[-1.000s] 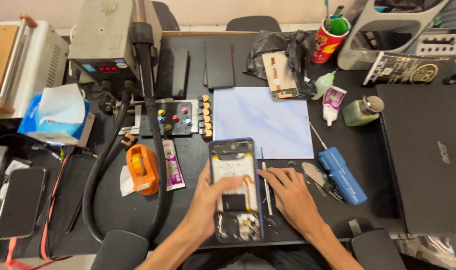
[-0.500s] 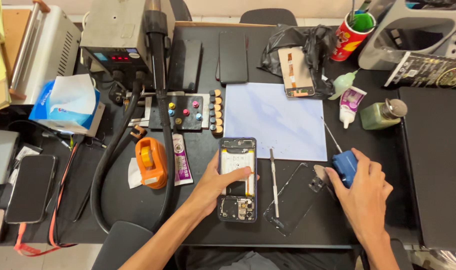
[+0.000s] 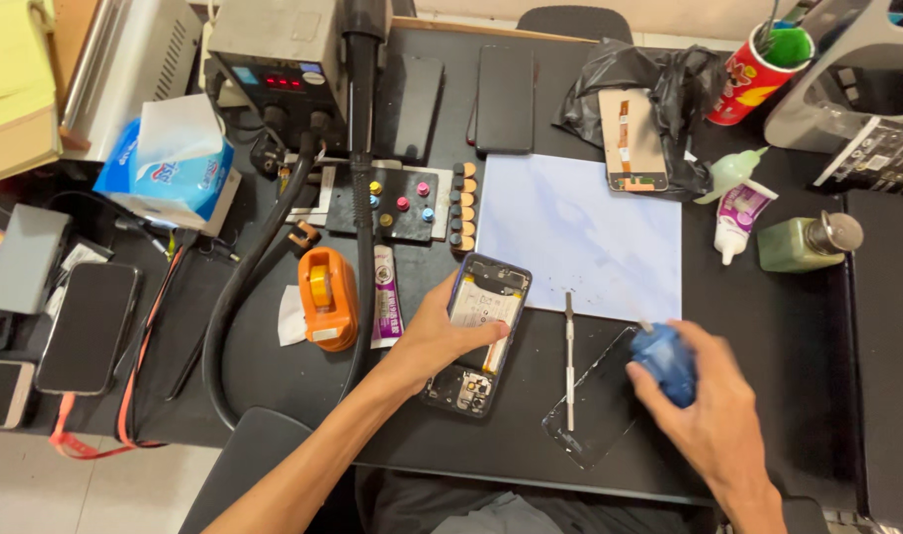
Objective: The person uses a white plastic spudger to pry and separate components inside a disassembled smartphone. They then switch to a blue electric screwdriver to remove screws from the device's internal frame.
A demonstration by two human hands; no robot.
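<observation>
Blue bottle (image 3: pixel 662 362) sits in right hand (image 3: pixel 714 420) grip, opened phone (image 3: pixel 479 331) under left hand (image 3: pixel 437 334).

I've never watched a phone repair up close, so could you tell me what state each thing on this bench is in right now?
opened phone: back off, insides showing, held by left hand
blue bottle: lifted, in right hand grip
glass panel: lying flat, detached
metal tool: lying untouched
heat station: red display lit
tissue box: open, tissue sticking out
</observation>
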